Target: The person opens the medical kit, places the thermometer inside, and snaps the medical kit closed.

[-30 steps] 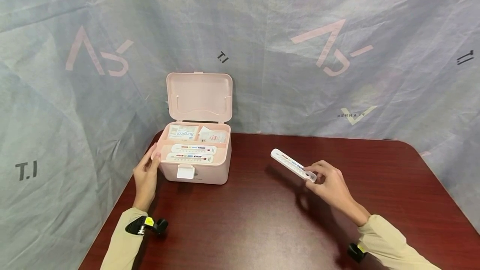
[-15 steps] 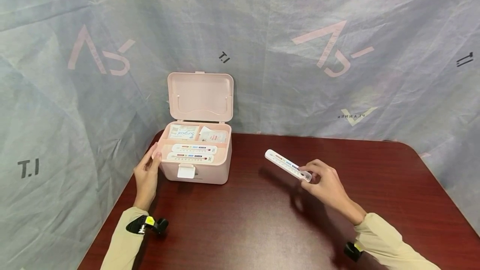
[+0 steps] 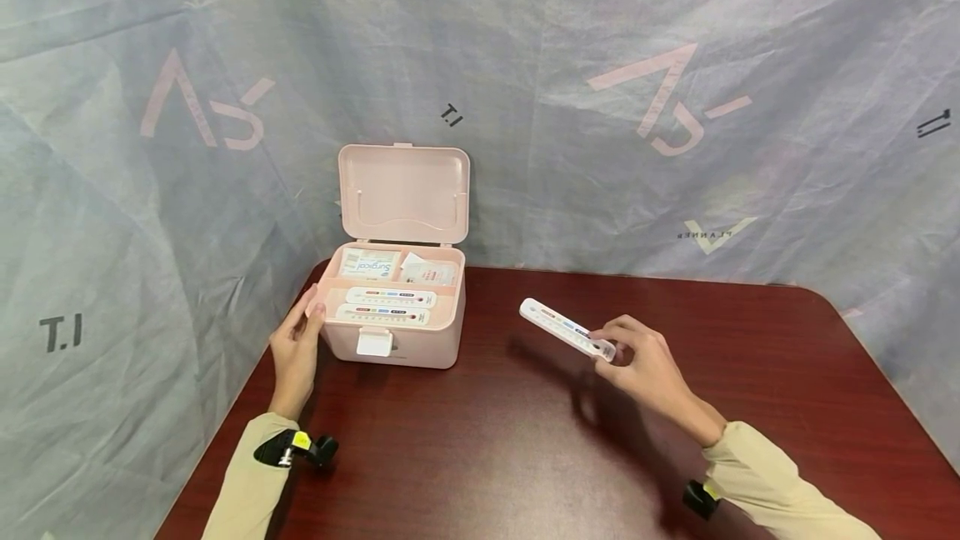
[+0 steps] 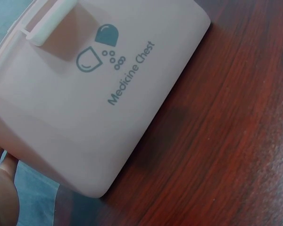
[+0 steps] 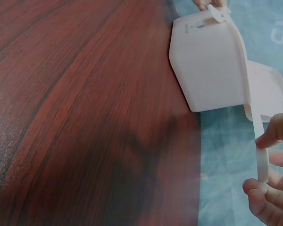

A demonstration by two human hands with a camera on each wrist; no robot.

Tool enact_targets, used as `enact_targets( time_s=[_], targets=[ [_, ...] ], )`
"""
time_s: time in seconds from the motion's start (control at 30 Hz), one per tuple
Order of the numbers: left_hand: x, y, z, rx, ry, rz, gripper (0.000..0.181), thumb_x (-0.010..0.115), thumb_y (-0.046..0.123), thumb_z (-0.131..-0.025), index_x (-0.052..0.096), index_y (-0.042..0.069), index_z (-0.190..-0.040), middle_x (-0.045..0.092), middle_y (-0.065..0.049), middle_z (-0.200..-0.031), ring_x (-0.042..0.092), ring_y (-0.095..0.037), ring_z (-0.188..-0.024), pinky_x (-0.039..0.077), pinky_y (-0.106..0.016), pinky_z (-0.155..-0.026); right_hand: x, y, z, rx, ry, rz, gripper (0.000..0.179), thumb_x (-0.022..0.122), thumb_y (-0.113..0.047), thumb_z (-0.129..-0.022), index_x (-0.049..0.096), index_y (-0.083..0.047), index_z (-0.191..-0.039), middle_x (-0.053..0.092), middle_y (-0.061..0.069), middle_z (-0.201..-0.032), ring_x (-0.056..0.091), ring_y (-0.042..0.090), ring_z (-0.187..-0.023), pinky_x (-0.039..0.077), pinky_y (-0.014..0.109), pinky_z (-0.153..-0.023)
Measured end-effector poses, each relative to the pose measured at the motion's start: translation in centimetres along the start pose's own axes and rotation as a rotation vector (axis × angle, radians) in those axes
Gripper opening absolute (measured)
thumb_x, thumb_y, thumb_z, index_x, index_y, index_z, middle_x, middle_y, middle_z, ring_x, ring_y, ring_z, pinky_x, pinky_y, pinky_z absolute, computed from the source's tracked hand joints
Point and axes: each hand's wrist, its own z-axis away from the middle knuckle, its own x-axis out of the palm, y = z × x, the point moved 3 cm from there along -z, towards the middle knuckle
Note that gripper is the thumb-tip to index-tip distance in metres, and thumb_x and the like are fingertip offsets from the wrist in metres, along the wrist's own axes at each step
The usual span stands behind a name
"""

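Observation:
A pale pink medicine box (image 3: 446, 348) stands on the left of the table with its lid raised. My left hand (image 3: 295, 357) rests against its front left corner, the thumb at the rim and the fingers along the side. In the left wrist view, the box front (image 4: 132, 117) reads "Medicine Chest". Two white thermometers, an upper one (image 3: 390, 297) and a lower one (image 3: 381, 315), lie side by side in the front compartment. My right hand (image 3: 648, 365) pinches another white thermometer (image 3: 558, 327) by its right end, above the table and right of the box.
Behind the thermometers, the box has two compartments, one with a Surgical packet (image 3: 369, 262) and one with white packets (image 3: 431, 272). A white latch (image 3: 374, 343) hangs at the front. The reddish-brown table (image 3: 480, 440) backs onto a grey printed cloth (image 3: 540, 107).
My right hand has moved a little left, bringing the pinched thermometer nearer the box. The left hand stays at the box corner. The view has shifted slightly.

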Motion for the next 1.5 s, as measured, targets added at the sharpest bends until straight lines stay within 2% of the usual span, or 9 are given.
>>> enact_targets(
  time_s=[0.13,0.53,0.77,1.0,1.2,1.5],
  targets=[
    [0.0,0.0,0.0,0.005,-0.004,0.000,0.040,0.060,0.004,-0.092,0.053,-0.008,-0.129,0.048,-0.025,-0.135,0.041,-0.027,-0.129,0.035,-0.017,-0.100,0.1,-0.3,-0.3,-0.014,-0.002,-0.010,0.030,0.074,-0.002,-0.063,0.074,-0.010,-0.092,0.061,-0.003,-0.089,0.051,0.012,-0.059,0.037,0.016,-0.051],
    [0.2,0.0,0.0,0.019,-0.013,-0.003,0.040,0.060,0.004,-0.092,0.053,-0.009,-0.129,0.048,-0.026,-0.134,0.041,-0.028,-0.128,0.036,-0.016,-0.098,0.8,-1.0,-1.1,-0.036,-0.023,-0.004,0.033,0.070,0.000,-0.062,0.074,-0.012,-0.093,0.061,-0.005,-0.089,0.051,0.011,-0.061,0.042,0.028,-0.053],
    [0.1,0.1,0.0,0.020,-0.017,-0.013,0.040,0.060,0.004,-0.092,0.052,-0.009,-0.130,0.048,-0.025,-0.135,0.041,-0.029,-0.129,0.035,-0.017,-0.100,1.2,-1.4,-1.6,-0.050,-0.030,-0.024,0.032,0.069,0.000,-0.063,0.074,-0.011,-0.093,0.061,-0.004,-0.089,0.053,0.017,-0.060,0.039,0.020,-0.053],
    [0.1,0.1,-0.1,0.013,-0.011,-0.001,0.040,0.060,0.004,-0.092,0.053,-0.009,-0.129,0.048,-0.026,-0.134,0.041,-0.030,-0.129,0.035,-0.016,-0.099,1.4,-1.9,-2.1,-0.067,-0.035,-0.030,0.032,0.069,0.000,-0.063,0.074,-0.011,-0.093,0.061,-0.004,-0.089,0.052,0.015,-0.060,0.037,0.016,-0.053],
    [0.1,-0.1,0.0,0.004,-0.004,0.000,0.040,0.061,0.005,-0.092,0.053,-0.009,-0.129,0.049,-0.025,-0.134,0.041,-0.029,-0.128,0.035,-0.015,-0.098,1.7,-2.2,-2.6,-0.069,-0.047,-0.027,0.033,0.068,0.000,-0.063,0.074,-0.012,-0.093,0.061,-0.006,-0.090,0.051,0.010,-0.060,0.037,0.017,-0.053],
    [0.1,0.1,0.0,0.010,0.000,-0.010,0.040,0.060,0.004,-0.092,0.053,-0.008,-0.129,0.049,-0.025,-0.134,0.041,-0.027,-0.128,0.035,-0.016,-0.098,2.0,-2.7,-3.3,-0.075,-0.067,-0.054,0.031,0.070,-0.002,-0.065,0.074,-0.013,-0.094,0.061,-0.006,-0.091,0.052,0.012,-0.062,0.038,0.020,-0.051]
  ],
)
